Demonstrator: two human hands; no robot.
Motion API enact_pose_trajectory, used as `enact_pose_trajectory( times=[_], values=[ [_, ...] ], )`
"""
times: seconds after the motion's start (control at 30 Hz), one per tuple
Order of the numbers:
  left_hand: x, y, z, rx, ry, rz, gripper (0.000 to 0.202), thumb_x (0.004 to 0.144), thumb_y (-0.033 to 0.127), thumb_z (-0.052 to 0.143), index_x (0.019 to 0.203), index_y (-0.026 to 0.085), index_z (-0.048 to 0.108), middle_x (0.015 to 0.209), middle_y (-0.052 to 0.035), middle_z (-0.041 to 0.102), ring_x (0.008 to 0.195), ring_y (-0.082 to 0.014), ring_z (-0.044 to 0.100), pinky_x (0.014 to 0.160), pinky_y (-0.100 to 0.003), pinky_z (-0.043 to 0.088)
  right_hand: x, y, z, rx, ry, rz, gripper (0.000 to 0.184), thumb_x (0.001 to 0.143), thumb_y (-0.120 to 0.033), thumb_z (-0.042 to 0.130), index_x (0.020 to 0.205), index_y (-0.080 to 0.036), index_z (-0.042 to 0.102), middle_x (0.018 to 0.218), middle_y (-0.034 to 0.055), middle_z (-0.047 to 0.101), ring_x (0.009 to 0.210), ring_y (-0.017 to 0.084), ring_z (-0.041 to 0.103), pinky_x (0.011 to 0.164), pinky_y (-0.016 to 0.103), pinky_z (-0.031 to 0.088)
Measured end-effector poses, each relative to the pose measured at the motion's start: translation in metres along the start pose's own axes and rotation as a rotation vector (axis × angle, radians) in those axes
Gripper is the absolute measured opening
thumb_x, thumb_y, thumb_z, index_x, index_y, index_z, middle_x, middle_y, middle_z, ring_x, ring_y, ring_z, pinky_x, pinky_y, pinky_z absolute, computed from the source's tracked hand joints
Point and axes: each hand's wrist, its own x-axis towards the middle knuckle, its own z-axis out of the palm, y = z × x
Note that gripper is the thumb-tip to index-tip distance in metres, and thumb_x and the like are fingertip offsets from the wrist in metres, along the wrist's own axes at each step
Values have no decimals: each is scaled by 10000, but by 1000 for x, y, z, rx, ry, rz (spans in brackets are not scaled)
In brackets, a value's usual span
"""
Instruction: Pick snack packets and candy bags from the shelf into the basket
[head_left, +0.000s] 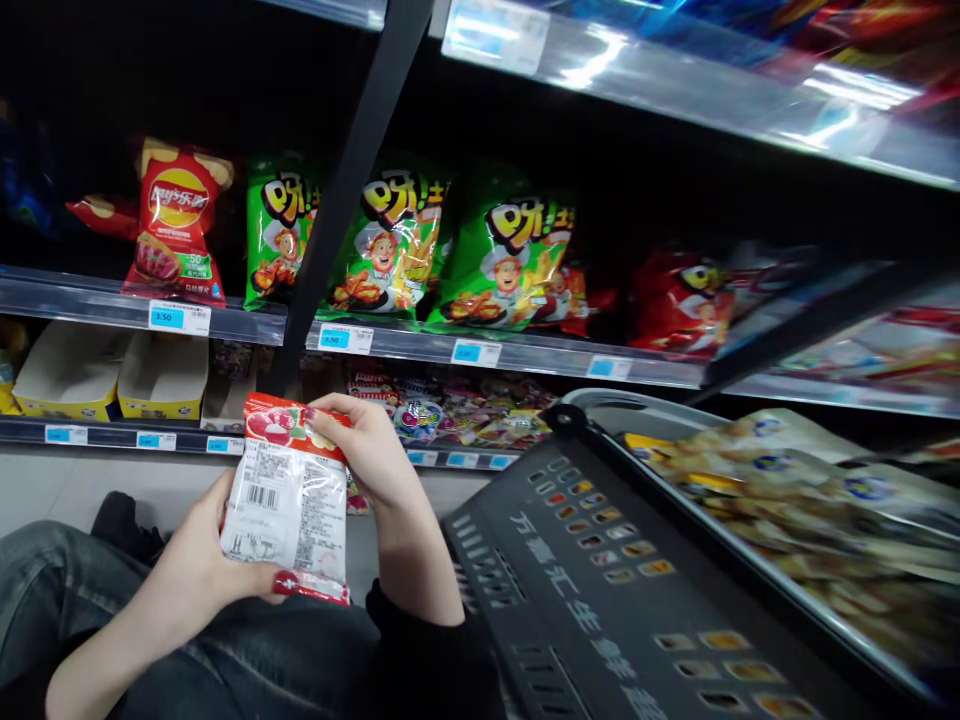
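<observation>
Toward eight o'clock: red-and-white packet (281, 500) held between your left hand (199, 560), gripping lower left edge, and right hand (369, 450), pinching top right. Both clamped on it; opposite-corner hold probably keeps printed back flat, facing you. Basket (525, 590) at four o'clock, seemingly close for easy reach. Green bags (390, 255), ten to twelve, stand on shelf (416, 345), fronts outward, likely for display.
</observation>
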Motion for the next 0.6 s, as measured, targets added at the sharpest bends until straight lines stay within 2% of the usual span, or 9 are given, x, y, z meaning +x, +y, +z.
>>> enact_pose_trajectory(
  times=[0.13,0.3,0.43,0.6],
  values=[
    [3,0,-1,117,32,-16,444,500,4,679,897,161,556,794,-4,683,700,-184,619,590,-267,506,-22,-24,-4,51,-27,-133,115,651,-273,642,666,-159,644,601,-4,593,521,98,489,485,213,374],
    [0,0,-2,115,-23,-32,353,500,-22,668,803,147,604,740,10,699,693,-160,621,651,-251,491,-46,-46,-7,-27,3,-232,61,663,-232,642,644,-173,649,569,-11,592,496,93,481,450,200,361],
    [-8,5,2,95,-35,-63,360,491,-16,695,794,160,610,730,23,708,693,-165,633,628,-236,491,-43,-43,-8,-19,32,-225,65,664,-234,645,644,-173,647,577,-9,593,502,95,484,461,206,372],
    [-21,15,9,59,-65,-58,386,522,31,728,868,167,621,780,0,723,754,-203,654,643,-242,499,-28,-30,-8,116,6,-85,110,652,-266,653,650,-160,622,598,8,594,524,113,513,477,224,389]
  ],
)
